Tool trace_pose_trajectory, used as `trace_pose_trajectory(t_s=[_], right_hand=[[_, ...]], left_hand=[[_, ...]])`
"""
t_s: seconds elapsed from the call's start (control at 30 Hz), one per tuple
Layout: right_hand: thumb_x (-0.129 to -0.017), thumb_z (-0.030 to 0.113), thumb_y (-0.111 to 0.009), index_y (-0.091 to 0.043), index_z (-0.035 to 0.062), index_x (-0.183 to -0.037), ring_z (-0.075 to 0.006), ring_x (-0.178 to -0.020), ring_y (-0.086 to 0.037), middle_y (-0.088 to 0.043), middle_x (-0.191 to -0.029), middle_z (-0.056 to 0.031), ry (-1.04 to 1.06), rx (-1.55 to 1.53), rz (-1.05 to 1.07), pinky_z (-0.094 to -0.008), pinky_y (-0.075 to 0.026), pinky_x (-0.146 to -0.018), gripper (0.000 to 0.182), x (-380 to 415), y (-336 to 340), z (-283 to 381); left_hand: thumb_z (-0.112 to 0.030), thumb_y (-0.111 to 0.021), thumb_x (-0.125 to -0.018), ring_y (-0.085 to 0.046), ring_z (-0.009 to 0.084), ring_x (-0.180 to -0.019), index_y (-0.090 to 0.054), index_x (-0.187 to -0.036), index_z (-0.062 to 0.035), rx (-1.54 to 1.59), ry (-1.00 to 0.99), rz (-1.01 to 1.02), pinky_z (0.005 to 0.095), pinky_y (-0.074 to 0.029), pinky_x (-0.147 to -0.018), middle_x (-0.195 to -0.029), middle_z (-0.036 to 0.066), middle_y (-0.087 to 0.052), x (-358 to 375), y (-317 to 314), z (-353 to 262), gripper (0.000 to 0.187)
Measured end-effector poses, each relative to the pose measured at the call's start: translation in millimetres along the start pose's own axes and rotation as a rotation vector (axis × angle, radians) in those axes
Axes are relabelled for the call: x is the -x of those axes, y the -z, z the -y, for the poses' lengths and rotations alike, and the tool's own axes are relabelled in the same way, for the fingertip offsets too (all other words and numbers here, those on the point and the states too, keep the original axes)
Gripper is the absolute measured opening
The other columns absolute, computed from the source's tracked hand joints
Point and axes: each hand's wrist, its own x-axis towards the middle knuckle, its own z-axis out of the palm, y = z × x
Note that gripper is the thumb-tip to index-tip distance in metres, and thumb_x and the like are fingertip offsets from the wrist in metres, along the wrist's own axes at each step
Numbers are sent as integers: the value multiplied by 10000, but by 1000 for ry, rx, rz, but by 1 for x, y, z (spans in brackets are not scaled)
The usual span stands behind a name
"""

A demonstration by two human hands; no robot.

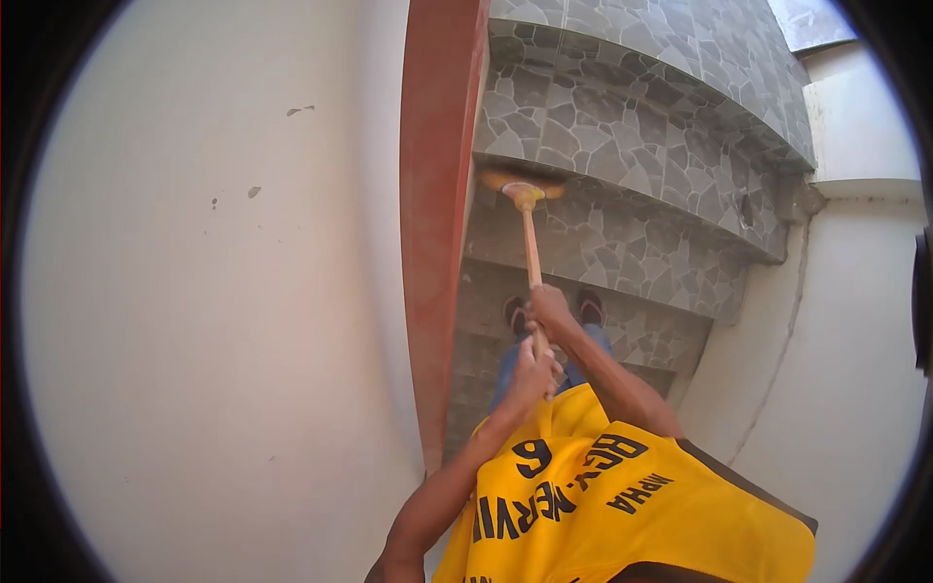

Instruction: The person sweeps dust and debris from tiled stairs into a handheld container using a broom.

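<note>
A push broom with a wooden handle [532, 248] reaches forward from my body. Its yellow and orange head [525, 189] rests across the step, at the foot of the riser above, with the bristles blurred. My right hand [549, 313] is wrapped round the handle, higher up and closer to the broom head. Lower down, near my waist, my left hand [535, 377] is closed round the end part of the same handle.
Curved steps [593, 228] with grey stone-pattern tiles rise ahead. A red-brown band [432, 194] edges the white wall [214, 311] close on my left. Another pale wall [826, 321] stands on the right. My dark shoes [590, 306] are on a lower step.
</note>
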Motion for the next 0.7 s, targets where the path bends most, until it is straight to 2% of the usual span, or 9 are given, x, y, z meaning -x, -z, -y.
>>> trace_pose_trajectory(t_s=[0.1,0.17,0.23,0.3,0.43,0.53,0.6,0.67,0.7], right_hand=[[-924,188,-421,-497,16,-850,-121,-415,-441,-471,-585,-48,-73,255,66,-263,-365,-348,202,-63,-12,-17],[-934,210,-419,-489,18,-878,-122,-413,-435,-459,-584,-43,564,619,431,-267,-370,-346,212,-64,47,-19],[-939,220,-416,-485,19,-888,-126,-404,-432,-448,-573,-41,509,642,407,-273,-371,-344,218,-38,67,-11],[-941,216,-411,-485,20,-881,-132,-389,-430,-439,-553,-44,-223,291,-12,-281,-371,-340,218,34,52,30],[-941,222,-414,-483,15,-904,-133,-382,-429,-430,-546,-31,64,194,49,-282,-369,-339,222,-4,20,-2],[-943,234,-415,-482,22,-900,-131,-384,-428,-414,-541,-25,-97,232,-2,-282,-372,-338,227,-65,-22,-6],[-934,245,-432,-475,9,-900,-138,-388,-439,-424,-547,-34,352,388,367,-289,-378,-341,242,-65,35,-11],[-914,238,-453,-478,-3,-871,-145,-394,-451,-439,-551,-42,359,387,372,-295,-385,-346,246,-41,55,6],[-898,227,-464,-483,-9,-841,-147,-398,-458,-450,-552,-47,125,298,194,-297,-388,-351,243,2,51,31]], left_hand=[[-273,-398,-963,-501,94,-548,-356,-1278,-21,-103,7,-53,213,-456,-522,-817,75,-554,-36,15,8,406],[-291,-399,-965,-530,108,-584,-393,-1277,-14,-184,46,54,228,-473,-567,-841,88,-581,-27,14,0,417],[-306,-395,-968,-561,132,-626,-432,-1273,-5,-266,62,244,245,-486,-611,-875,105,-610,17,6,-21,430],[-285,-407,-967,-583,155,-673,-461,-1264,-2,-540,-379,24,250,-487,-628,-914,115,-622,42,13,-30,414],[-167,-439,-946,-591,169,-737,-506,-1211,-5,-718,-949,-333,284,-486,-690,-905,104,-611,72,35,-88,318],[-79,-465,-905,-572,189,-816,-525,-1160,3,-685,-1265,-597,316,-471,-746,-914,104,-589,69,46,-123,274],[-21,-509,-848,-559,236,-867,-526,-1158,12,-866,-1487,-741,335,-481,-739,-963,134,-566,68,56,-143,312],[5,-540,-812,-532,274,-936,-520,-1161,16,-937,-1629,-847,359,-484,-756,-1019,161,-531,68,55,-163,350],[2,-548,-804,-511,288,-980,-515,-1164,15,-931,-1642,-873,372,-481,-776,-1049,173,-508,71,54,-168,362]])
